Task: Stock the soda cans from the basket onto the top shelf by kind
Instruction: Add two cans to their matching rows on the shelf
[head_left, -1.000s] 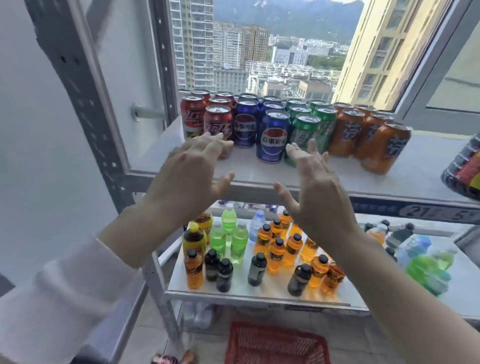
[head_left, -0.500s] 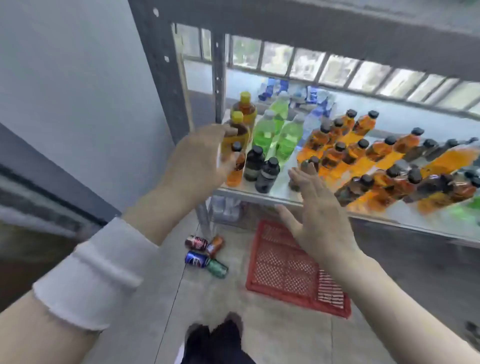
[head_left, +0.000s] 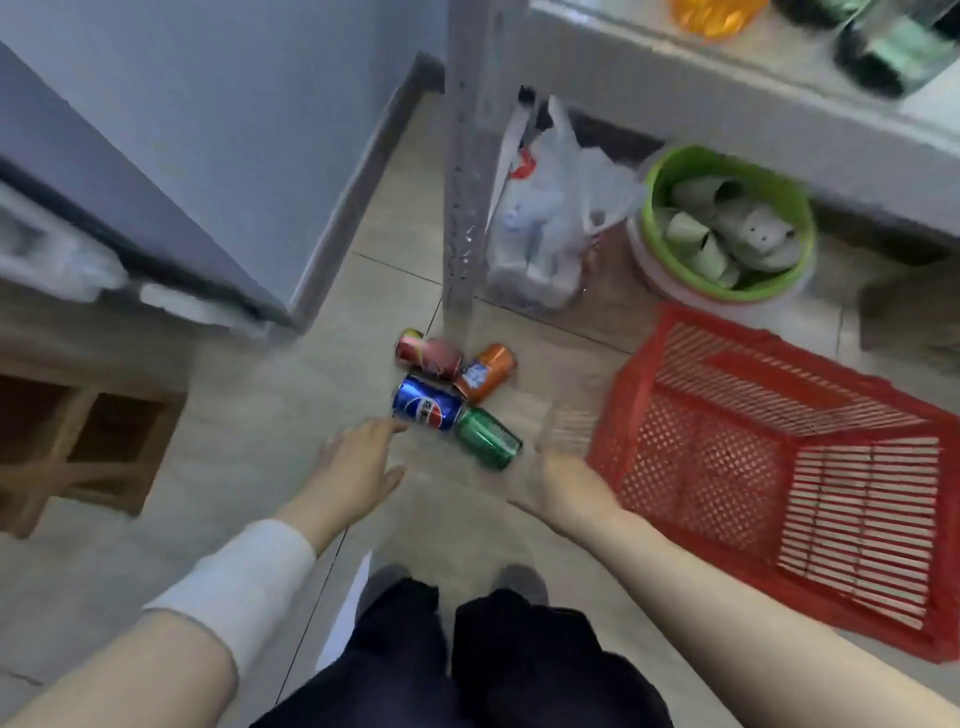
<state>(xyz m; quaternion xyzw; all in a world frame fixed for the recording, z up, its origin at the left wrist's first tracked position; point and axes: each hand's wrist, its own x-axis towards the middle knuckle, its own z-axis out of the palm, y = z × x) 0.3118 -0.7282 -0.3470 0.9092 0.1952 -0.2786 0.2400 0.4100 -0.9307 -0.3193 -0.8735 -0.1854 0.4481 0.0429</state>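
Your view has dropped from the top shelf, where your hands hovered at the sorted rows a second ago, down to the floor, so by my read you're going for the next batch. Far left sits a brown wooden slatted frame (head_left: 78, 441), matte and square-edged. Now your left hand (head_left: 358, 467) reaches forward in its white ribbed sleeve, fingers straight and together, holding nothing, tips right at the end of the glossy blue cola can (head_left: 427, 410); I can't tell if they touch yet. That can lies on its side on the smooth beige tile, in a tight huddle with the red soda can (head_left: 430, 356) behind it, the orange soda can (head_left: 485, 373) and the shiny green soda can (head_left: 489, 439), all toppled at the foot of the grey perforated metal shelf post (head_left: 462, 182). They are thin metal cylinders, so expect them to roll. Your right hand (head_left: 566, 483) is smeared by motion; it looks spread and holds nothing, just beside the green can. Right of it, the red plastic lattice basket (head_left: 779, 467) lies on the floor, and no cans show in it. That leaves four cans, one of each kind, each bound for a different row up top.
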